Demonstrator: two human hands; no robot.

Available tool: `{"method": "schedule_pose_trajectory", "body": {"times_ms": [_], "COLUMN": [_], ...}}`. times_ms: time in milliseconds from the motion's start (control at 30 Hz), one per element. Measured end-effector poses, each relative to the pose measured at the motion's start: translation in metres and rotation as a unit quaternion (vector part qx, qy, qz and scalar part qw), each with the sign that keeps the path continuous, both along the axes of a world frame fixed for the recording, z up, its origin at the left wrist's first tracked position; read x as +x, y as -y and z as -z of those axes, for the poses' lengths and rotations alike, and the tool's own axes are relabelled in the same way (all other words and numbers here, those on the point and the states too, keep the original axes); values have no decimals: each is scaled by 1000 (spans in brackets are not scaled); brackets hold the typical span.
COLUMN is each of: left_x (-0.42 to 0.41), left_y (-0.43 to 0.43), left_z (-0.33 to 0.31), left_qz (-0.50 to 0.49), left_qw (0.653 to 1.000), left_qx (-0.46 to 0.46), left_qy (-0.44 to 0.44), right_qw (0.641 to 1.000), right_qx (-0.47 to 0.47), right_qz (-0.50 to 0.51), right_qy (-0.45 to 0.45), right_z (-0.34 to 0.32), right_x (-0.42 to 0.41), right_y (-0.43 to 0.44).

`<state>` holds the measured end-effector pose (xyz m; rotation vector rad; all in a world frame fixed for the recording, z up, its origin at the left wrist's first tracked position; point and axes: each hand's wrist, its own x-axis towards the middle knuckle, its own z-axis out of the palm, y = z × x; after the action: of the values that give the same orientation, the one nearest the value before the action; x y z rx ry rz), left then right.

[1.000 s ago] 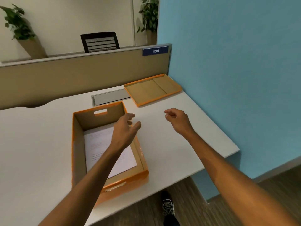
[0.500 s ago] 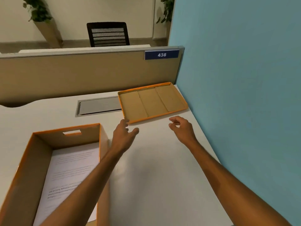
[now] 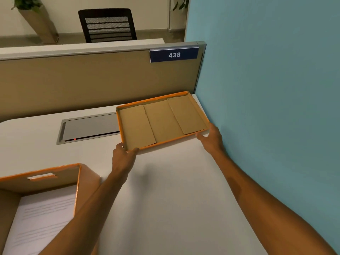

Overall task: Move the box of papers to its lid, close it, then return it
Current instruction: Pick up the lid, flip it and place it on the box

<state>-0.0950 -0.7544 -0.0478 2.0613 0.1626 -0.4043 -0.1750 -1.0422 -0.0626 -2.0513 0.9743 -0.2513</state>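
Note:
The orange lid point(image 3: 161, 120) lies upside down, brown inside up, at the desk's far right corner against the blue wall. My left hand point(image 3: 122, 157) grips its near left corner, thumb on the rim. My right hand point(image 3: 211, 138) holds its near right corner, fingers at the edge. The open orange box point(image 3: 55, 173) stands at the lower left, with white printed papers point(image 3: 40, 221) lying flat inside; my left forearm crosses its right wall.
A grey cable flap point(image 3: 88, 127) with a small red light is set into the white desk point(image 3: 174, 190) left of the lid. A beige partition point(image 3: 92, 80) with a "438" plate point(image 3: 173, 55) backs the desk. The blue wall point(image 3: 266, 89) closes the right side.
Both hands reached forward from above the desk to the lid and closed on its near corners. The view has shifted right, so the box now sits at the lower left.

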Motion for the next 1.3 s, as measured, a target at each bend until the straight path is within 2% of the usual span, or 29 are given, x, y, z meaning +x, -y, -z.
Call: {"method": "schedule_pose_trajectory", "body": {"times_ms": [267, 367, 467, 633, 767, 933, 1100, 1167, 1233, 1300], "left_x": [27, 31, 34, 42, 43, 37, 22, 16, 10, 3], "left_y": [13, 12, 11, 6, 5, -8, -28, -37, -46, -57], "left_z": [21, 25, 25, 17, -1, -24, -42, -52, -63, -75], "left_qz": [-66, -87, -90, -129, -162, -173, -182, -187, -193, -198], "left_qw": [996, 992, 993, 985, 952, 913, 888, 878, 873, 870], "left_qx": [-9, -14, -28, -109, -251, -362, -420, -440, -447, -452], "left_qy": [-63, -90, -75, -44, -69, -69, -46, -33, -22, -12], "right_qw": [998, 998, 999, 989, 938, 905, 886, 886, 903, 956], "right_qx": [12, -12, -22, 102, 272, 330, 355, 352, 329, 194], "right_qz": [18, 26, 42, 74, 121, 152, 166, 162, 151, 124], "right_qy": [-59, -51, -26, 74, 175, 220, 250, 253, 233, 180], "right_z": [18, 22, 19, 11, 1, -17, -33, -39, -45, -49], "right_x": [36, 39, 40, 40, 39, 26, -4, -15, -26, -38], "right_y": [38, 44, 47, 47, 39, 23, -3, -10, -19, -33]}}
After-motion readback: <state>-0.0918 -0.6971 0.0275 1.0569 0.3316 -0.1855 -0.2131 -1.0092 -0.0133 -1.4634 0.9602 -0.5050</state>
